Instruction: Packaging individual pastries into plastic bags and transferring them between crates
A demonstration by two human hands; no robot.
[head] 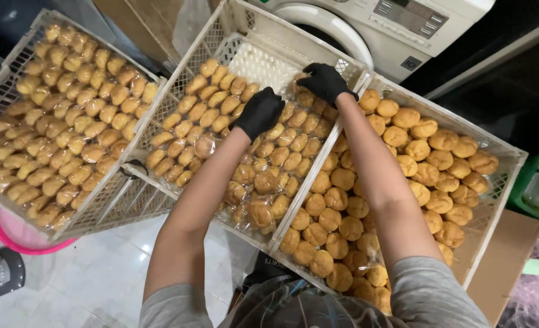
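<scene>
Both gloved hands are arranging wrapped pastries (263, 176) in the middle crate (254, 61), left hand (258, 112) w/ fingers curled down, right hand (325, 82) fingers pinching one at the back; next prob. needs gentle placing.

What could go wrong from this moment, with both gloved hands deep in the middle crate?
Both forearms stretch over the wrapped pastries; pressing down might crush them. The left hand and right hand work at the middle crate far end, so leaning could tip it. The left crate rests on a pink tub and might slide.
</scene>
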